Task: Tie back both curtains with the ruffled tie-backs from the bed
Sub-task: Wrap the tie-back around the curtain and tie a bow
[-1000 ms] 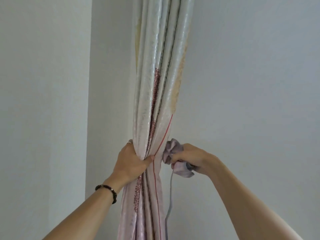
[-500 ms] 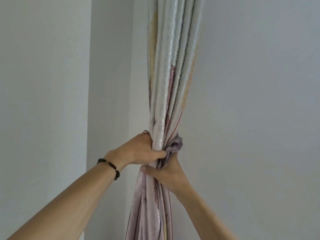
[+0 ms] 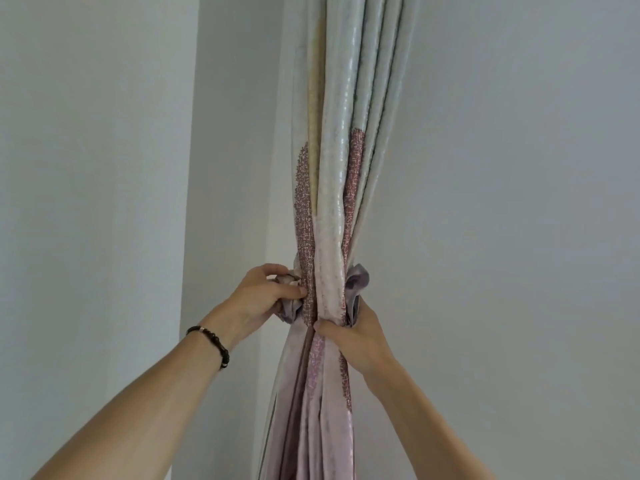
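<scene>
Lilac ruffled tie-back point(image 3: 356, 282) now passed behind the gathered curtain point(image 3: 329, 258): left hand point(image 3: 266, 299) grip curled on one end, right hand point(image 3: 353, 336) grip pinching the other end plus the folds, no longer on one side. Wrapped round, not yet fastened; likely knotting next.

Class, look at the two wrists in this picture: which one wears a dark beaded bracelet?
The left wrist carries the dark beaded bracelet; the right wrist is bare. That left hand holds the ruffled tie-back beside the gathered curtain.
</scene>
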{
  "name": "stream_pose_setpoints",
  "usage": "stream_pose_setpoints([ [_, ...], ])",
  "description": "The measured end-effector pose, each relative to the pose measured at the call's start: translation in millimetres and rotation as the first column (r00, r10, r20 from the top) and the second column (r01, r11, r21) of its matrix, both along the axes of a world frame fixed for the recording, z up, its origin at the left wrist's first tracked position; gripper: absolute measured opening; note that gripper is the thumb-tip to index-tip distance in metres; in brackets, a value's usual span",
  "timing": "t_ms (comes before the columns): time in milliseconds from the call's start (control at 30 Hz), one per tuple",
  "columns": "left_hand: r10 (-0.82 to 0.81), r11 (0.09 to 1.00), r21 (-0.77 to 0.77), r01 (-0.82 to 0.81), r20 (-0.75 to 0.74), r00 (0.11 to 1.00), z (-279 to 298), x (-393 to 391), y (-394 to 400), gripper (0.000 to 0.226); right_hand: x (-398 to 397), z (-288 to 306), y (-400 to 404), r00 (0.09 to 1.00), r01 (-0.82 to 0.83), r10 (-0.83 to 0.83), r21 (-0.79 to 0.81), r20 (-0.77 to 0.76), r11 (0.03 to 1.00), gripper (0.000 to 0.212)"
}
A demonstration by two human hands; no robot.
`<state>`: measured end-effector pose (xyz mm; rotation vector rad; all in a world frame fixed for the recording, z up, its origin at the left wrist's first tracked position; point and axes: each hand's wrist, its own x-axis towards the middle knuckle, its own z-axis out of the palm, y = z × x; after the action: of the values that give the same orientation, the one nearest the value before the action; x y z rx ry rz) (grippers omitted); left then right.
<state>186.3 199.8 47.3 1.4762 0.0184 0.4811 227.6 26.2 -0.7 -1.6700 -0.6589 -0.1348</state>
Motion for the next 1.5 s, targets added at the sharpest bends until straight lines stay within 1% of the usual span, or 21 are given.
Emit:
stream_pose_setpoints([
  [67, -0.094, 0.992, -0.091, 0.09, -0.046, 0.994, -1, 4, 2, 0.048, 0, 0, -1, 1.0, -0.02, 0.02, 0.01, 0.005, 1.0, 0.041],
  [133, -0.126, 0.991, -0.05, 0.121, -0.129, 0.984, -2, 5, -1, 0.03, 0, 0, -2, 0.999, -0.037, 0.036, 0.015, 0.005, 0.999, 0.04],
  [200, -0.031, 0.997, 0.067, 0.047, -0.215, 0.976, -3, 6, -2, 0.015, 2, -1, -3, 0.999, -0.041, 0.041, 0.009, 0.002, 0.999, 0.04],
  [233, 0.035, 0.991, 0.137, -0.003, -0.237, 0.971, -2, 7, -1, 0.018, 3, -1, -4, 0.999, -0.035, 0.035, 0.001, -0.001, 0.999, 0.04],
  [300, 0.128, 0.964, 0.258, -0.06, -0.253, 0.959, 2, 3, 1, 0.034, 4, 0, -4, 1.0, -0.012, 0.013, -0.034, 0.013, 0.999, 0.042],
  [367, 0.198, 0.916, 0.39, -0.092, -0.242, 0.95, 10, -4, 1, 0.035, 7, 1, -4, 0.999, 0.024, -0.022, -0.074, 0.039, 0.997, 0.044],
  [433, 0.248, 0.86, 0.496, -0.119, -0.202, 0.947, 16, -11, 0, 0.016, 8, 3, -3, 0.994, 0.085, -0.076, -0.125, 0.078, 0.989, 0.038],
  [500, 0.271, 0.839, 0.521, -0.156, -0.151, 0.951, 18, -18, 2, 0.014, 7, 4, -1, 0.986, 0.144, -0.127, -0.159, 0.11, 0.977, 0.03],
  [600, 0.246, 0.885, 0.43, -0.175, -0.114, 0.963, 17, -23, 9, 0.008, 3, 5, 4, 0.974, 0.191, -0.166, -0.171, 0.151, 0.966, 0.027],
  [700, 0.08, 0.985, 0.161, -0.056, -0.15, 0.985, 13, -30, 15, 0.012, 0, 4, 11, 0.974, 0.191, -0.164, -0.17, 0.159, 0.967, 0.023],
  [767, 0.01, 0.999, 0.042, -0.002, -0.184, 0.983, 5, -34, 15, 0.012, 0, 3, 14, 0.976, 0.172, -0.145, -0.172, 0.161, 0.97, 0.021],
  [900, -0.071, 0.993, -0.109, 0.049, -0.207, 0.976, -12, -38, 7, 0.01, 1, 3, 18, 0.981, 0.149, -0.123, -0.174, 0.153, 0.973, 0.017],
  [933, -0.041, 0.995, -0.092, 0.024, -0.194, 0.98, -13, -41, 4, 0.011, 2, 3, 18, 0.981, 0.149, -0.123, -0.182, 0.148, 0.972, 0.018],
  [1033, 0.178, 0.981, 0.094, -0.167, -0.125, 0.976, -22, -51, -10, 0.021, 9, 6, 16, 0.992, 0.106, -0.088, -0.226, 0.087, 0.968, 0.026],
  [1100, 0.23, 0.963, 0.17, -0.209, -0.112, 0.967, -36, -58, -23, 0.021, 14, 10, 13, 0.997, 0.075, -0.064, -0.286, 0.049, 0.955, 0.031],
  [1200, 0.115, 0.959, 0.275, -0.065, -0.172, 0.978, -51, -59, -48, 0.029, 18, 18, 7, 0.996, 0.086, -0.085, -0.343, 0.017, 0.935, 0.036],
  [1267, 0.032, 0.94, 0.338, 0.04, -0.204, 0.978, -52, -49, -60, 0.034, 16, 22, -1, 0.996, 0.054, -0.077, -0.335, -0.054, 0.941, 0.031],
  [1300, -0.006, 0.935, 0.343, 0.086, -0.228, 0.974, -50, -44, -64, 0.035, 15, 24, -8, 0.993, -0.001, -0.037, -0.315, -0.113, 0.949, 0.026],
  [1400, -0.165, 0.945, 0.224, 0.236, -0.297, 0.941, -48, -27, -73, 0.031, 9, 25, -36, 0.955, -0.226, 0.168, -0.23, -0.246, 0.947, 0.02],
  [1467, -0.233, 0.947, 0.151, 0.283, -0.284, 0.93, -52, -14, -83, 0.024, 7, 22, -57, 0.939, -0.257, 0.203, -0.175, -0.276, 0.95, 0.023],
  [1500, -0.229, 0.951, 0.142, 0.274, -0.271, 0.935, -53, -8, -87, 0.022, 7, 21, -65, 0.944, -0.214, 0.166, -0.147, -0.285, 0.966, 0.024],
])
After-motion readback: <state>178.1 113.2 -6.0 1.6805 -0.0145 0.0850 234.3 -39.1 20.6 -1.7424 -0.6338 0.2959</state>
